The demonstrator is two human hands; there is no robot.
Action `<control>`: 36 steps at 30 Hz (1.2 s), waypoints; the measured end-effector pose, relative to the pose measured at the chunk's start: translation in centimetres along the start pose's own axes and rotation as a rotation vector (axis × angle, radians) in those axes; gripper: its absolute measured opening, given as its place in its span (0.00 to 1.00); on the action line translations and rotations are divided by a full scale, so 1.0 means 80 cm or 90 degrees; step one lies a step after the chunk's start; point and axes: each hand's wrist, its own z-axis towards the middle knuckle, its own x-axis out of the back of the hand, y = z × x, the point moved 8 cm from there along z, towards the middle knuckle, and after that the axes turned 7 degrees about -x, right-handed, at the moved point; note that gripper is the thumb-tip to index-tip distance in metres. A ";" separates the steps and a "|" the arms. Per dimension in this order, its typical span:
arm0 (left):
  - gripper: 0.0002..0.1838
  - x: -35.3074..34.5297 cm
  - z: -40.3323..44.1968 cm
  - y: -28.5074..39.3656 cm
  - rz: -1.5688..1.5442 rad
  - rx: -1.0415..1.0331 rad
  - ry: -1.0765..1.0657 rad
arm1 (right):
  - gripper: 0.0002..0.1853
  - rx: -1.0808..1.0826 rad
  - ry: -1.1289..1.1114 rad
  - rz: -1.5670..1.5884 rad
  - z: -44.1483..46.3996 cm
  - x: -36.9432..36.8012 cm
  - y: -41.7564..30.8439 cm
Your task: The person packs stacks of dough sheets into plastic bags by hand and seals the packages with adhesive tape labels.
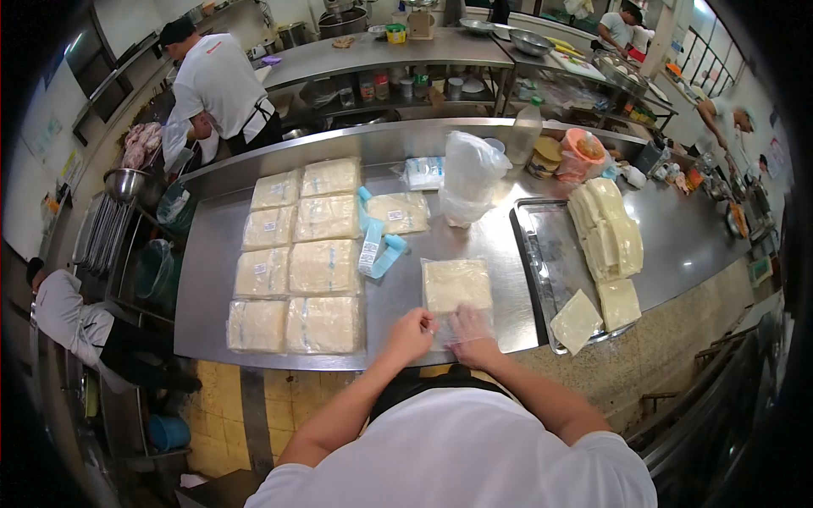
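Near the front edge of the steel table lies a clear plastic bag (457, 285) with a pale, square stack inside. My left hand (412, 335) pinches the bag's open end at its lower left corner. At the lower right of the same end, my right hand (472, 337) lies on the plastic, its fingers partly under or behind the film. Filled flat bags (325, 271) stand in rows to the left, with a blue label strip (373, 245) beside them. On the right, a metal tray (542, 245) holds stacked pale sheets (605, 229) and one loose sheet (576, 322).
Behind the bag stand a bunched clear plastic bag (468, 178), a packet (424, 173), a bottle (526, 131) and an orange container (582, 152). The table (398, 330) has a raised back edge. One person (216, 85) works beyond it, another (76, 317) at far left.
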 end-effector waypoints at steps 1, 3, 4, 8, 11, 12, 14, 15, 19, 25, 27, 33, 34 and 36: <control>0.17 0.005 -0.008 0.021 0.073 -0.068 0.010 | 0.28 -0.001 -0.098 0.097 -0.015 -0.009 0.005; 0.20 0.004 -0.025 0.065 0.213 -0.212 0.025 | 0.24 -0.010 -0.290 0.289 -0.055 -0.010 0.015; 0.20 -0.002 -0.025 0.071 0.252 -0.233 0.034 | 0.22 -0.042 -0.183 0.250 -0.052 0.027 0.018; 0.23 -0.059 0.007 0.005 0.381 -0.197 -0.102 | 0.18 -0.096 0.021 0.095 -0.013 0.064 0.053; 0.22 -0.057 0.031 -0.005 0.386 -0.164 -0.241 | 0.17 -0.115 -0.085 0.096 -0.003 0.019 0.099; 0.22 -0.044 0.033 0.012 0.376 -0.168 -0.277 | 0.17 -0.130 -0.136 0.118 -0.004 0.009 0.108; 0.20 -0.033 0.016 0.039 0.380 -0.093 -0.484 | 0.20 -0.145 -0.416 0.156 -0.018 0.022 0.103; 0.19 -0.036 0.004 0.043 0.377 -0.053 -0.589 | 0.22 -0.151 -0.558 0.175 -0.032 0.033 0.098; 0.21 -0.051 0.052 0.051 0.298 -0.146 -0.360 | 0.25 -0.152 -0.283 0.252 0.040 0.083 0.079; 0.31 -0.067 0.061 -0.032 0.529 -0.227 -0.105 | 0.30 -0.049 0.027 -0.043 0.047 -0.014 0.099; 0.31 -0.044 0.053 -0.046 0.543 -0.148 -0.083 | 0.28 -0.074 0.094 -0.071 0.028 0.001 0.115; 0.30 -0.059 -0.024 -0.042 0.075 0.474 -0.377 | 0.18 -0.524 -0.244 0.486 -0.049 -0.083 0.160; 0.29 -0.077 -0.037 -0.051 -0.048 0.491 -0.346 | 0.17 -0.551 -0.316 0.571 -0.058 -0.089 0.153; 0.28 -0.113 -0.075 -0.078 -0.291 0.515 -0.272 | 0.16 -0.597 -0.463 0.740 -0.075 -0.096 0.136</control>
